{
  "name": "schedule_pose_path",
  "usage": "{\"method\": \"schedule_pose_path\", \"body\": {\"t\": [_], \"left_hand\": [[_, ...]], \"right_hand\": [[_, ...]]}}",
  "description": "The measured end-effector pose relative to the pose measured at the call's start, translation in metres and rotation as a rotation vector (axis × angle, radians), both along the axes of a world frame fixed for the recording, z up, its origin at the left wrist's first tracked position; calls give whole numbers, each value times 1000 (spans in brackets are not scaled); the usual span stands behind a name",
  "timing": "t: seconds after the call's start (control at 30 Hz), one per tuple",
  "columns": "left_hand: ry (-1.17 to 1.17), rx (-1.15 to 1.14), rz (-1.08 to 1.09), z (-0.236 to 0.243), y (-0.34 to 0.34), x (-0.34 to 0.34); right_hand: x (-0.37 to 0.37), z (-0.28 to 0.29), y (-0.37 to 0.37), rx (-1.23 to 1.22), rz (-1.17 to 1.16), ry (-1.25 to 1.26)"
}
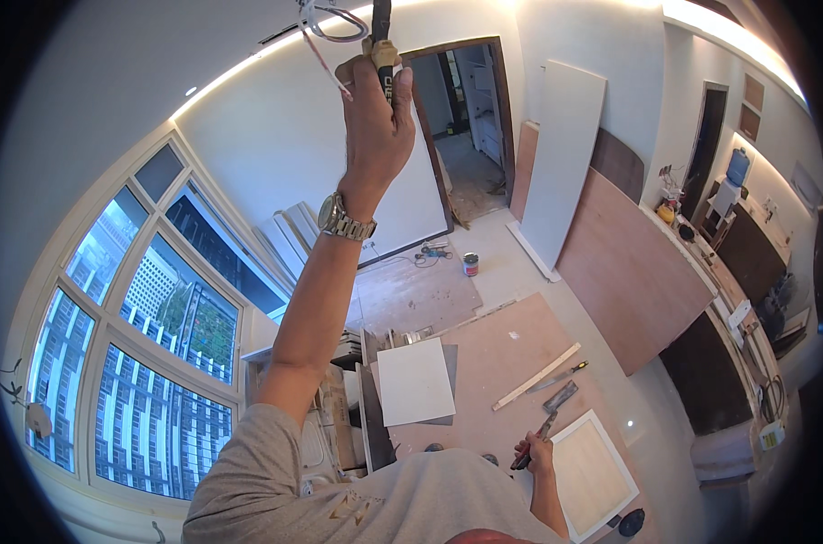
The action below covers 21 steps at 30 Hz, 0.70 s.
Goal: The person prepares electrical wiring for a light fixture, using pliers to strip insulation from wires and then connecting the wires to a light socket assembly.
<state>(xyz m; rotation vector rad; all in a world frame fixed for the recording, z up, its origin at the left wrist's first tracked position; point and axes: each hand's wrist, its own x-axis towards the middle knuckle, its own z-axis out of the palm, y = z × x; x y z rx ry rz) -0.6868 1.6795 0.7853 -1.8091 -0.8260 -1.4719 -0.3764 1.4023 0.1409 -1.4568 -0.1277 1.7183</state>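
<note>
Left hand raised overhead, fingers wrapped tight round the yellow-and-black handle of a tool, tip up among loose wires dangling from the ceiling. Wires hanging free and unjoined, so by the look of it the work up there unfinished. Right hand low, closed on a dark-handled pair of pliers. Well below the wires: plywood worktop with white board, wooden strip, knife; paint can on the floor beyond. Nothing blocking the reach.
</note>
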Motion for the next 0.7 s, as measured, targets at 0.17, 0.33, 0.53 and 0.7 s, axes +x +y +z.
{"method": "schedule_pose_path", "body": {"t": [0.17, 0.33, 0.53, 0.7], "left_hand": [[-41, -130, -117, -4, -17, -3], [-155, -279, -304, -14, -38, 10], [-237, -390, -413, -18, -64, 11], [-270, -437, -528, -26, -64, 8]], "right_hand": [[-12, 35, 36, 188, 31, -166], [-26, 136, 111, 728, 170, -647], [-65, 336, 168, 1159, 14, -753], [-84, 446, 179, 1530, -63, -972]]}}
